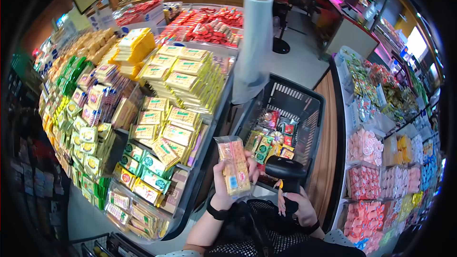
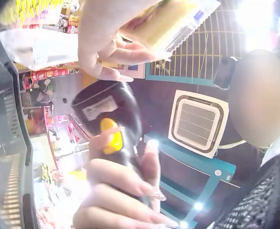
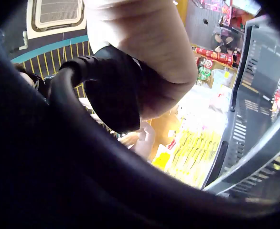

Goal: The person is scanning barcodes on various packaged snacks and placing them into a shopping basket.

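Note:
My left hand [image 1: 221,185] grips a clear-wrapped pack of crackers [image 1: 234,162] upright in front of the body, fingers showing at both side edges. A blue and a red mark show on the pack's lower half. In my right hand [image 1: 305,208] is a black barcode scanner [image 1: 284,167], its head facing left toward the pack. The left wrist view shows a finger of the right hand on the scanner's yellow trigger [image 2: 112,136], the others wrapped round the handle. In the right wrist view the scanner [image 3: 113,95] is a dark shape below the hand.
A black basket [image 1: 320,114] holding several small snack packs stands just beyond the scanner. Left of it is a stand piled with yellow cracker packs [image 1: 183,78]; a plastic bag roll [image 1: 257,38] rises behind. Along the right runs a shelf of pink wrapped sweets [image 1: 364,176].

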{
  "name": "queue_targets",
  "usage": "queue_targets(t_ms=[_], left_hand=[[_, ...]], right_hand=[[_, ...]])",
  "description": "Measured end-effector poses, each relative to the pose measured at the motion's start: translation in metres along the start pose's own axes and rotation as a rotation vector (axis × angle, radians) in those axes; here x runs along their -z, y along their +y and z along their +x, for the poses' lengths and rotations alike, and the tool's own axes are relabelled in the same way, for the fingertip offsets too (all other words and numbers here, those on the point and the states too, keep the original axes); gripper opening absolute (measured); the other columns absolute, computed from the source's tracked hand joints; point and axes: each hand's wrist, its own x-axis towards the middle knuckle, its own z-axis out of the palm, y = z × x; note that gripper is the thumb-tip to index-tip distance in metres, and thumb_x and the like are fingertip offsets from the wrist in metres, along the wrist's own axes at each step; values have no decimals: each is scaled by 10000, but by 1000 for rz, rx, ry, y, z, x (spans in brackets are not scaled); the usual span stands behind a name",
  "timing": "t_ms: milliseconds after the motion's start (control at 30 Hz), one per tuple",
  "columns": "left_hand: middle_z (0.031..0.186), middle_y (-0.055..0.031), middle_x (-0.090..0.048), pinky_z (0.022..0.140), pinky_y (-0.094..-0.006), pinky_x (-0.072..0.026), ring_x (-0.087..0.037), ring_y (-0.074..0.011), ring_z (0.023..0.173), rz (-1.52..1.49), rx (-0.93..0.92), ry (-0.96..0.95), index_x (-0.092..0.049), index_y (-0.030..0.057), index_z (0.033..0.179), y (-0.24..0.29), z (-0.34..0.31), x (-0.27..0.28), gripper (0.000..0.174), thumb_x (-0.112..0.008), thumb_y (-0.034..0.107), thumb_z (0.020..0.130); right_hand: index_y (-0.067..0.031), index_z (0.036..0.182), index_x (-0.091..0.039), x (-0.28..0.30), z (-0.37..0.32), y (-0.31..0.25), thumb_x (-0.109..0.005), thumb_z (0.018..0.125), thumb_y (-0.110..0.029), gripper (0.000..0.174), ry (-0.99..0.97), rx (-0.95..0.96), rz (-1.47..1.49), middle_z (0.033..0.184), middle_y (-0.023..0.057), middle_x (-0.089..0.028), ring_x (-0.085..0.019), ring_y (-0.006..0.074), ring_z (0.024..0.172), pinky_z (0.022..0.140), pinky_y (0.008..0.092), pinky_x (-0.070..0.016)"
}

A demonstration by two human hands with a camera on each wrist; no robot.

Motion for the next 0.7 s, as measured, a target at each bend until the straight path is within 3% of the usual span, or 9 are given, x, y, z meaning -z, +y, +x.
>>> queue_targets(t_ms=[67,167,233,300,367,467,500,567,700], left_hand=[[893,-116,-507,784,-331,-429,-541,-210,789,11,-48,72,-317,6,1306,18,-9,-4,802,-434,614,798],[1012,-132,-512,798,-335,-432,-532,-213,919,155,-126,47,-240,-13,1356,43,-31,17,879,-390,660,811],[1047,-157,-528,769,-329,-459,-566,-210,862,131,-205,132,-228,-25,1355,56,-45,22,852,-317,651,844],[1056,-176,-541,709,-321,-487,-590,-213,768,211,-36,42,-223,-16,1358,77,-62,38,810,-263,630,871],[1029,-176,-557,644,-291,-493,-593,-199,692,221,-83,115,-252,7,1352,86,-78,34,751,-234,601,894],[1038,-147,-567,630,-243,-480,-572,-145,670,361,19,161,-299,38,1337,91,-102,44,639,-250,528,930],[1038,-147,-567,630,-243,-480,-572,-145,670,362,-4,181,-299,38,1337,93,-110,45,639,-250,528,930],[1044,-138,-573,632,-237,-477,-562,-135,657,436,21,220,-301,40,1339,96,-127,47,602,-255,491,942],[957,-126,-601,530,-241,-491,-583,-141,631,523,-14,489,-365,41,1277,115,-173,43,492,-355,405,946]], right_hand=[[34,1109,-476,-23,0,-8,-538,820,-106,327,-90,-53,-33,710,55,-534,-555,138,574,530,277,-490],[37,1105,-475,-29,15,-5,-590,783,-83,362,-304,-195,-81,766,66,-553,-575,145,609,542,276,-493],[20,1108,-479,-50,20,-9,-644,755,-68,400,-320,-300,-135,794,67,-562,-581,145,631,563,268,-491],[-4,1112,-496,-77,19,-9,-672,748,-69,409,-285,-277,-355,791,60,-563,-576,144,614,574,261,-486],[-12,1081,-540,-88,22,-2,-692,748,-90,373,-271,-332,-337,769,43,-573,-571,122,621,586,241,-473],[3,1023,-583,-81,34,12,-706,757,-173,342,-490,-381,-959,824,57,-632,-573,57,727,635,216,-453],[3,1023,-583,-84,35,18,-706,757,-173,342,-518,-393,-966,824,57,-632,-573,57,727,635,216,-453],[9,1040,-574,-93,38,28,-711,749,-188,377,-667,-83,-1077,862,71,-643,-588,84,766,687,235,-461],[-3,1055,-571,-113,42,39,-716,740,-210,404,-711,-139,-1129,882,77,-643,-597,116,790,725,254,-467]])
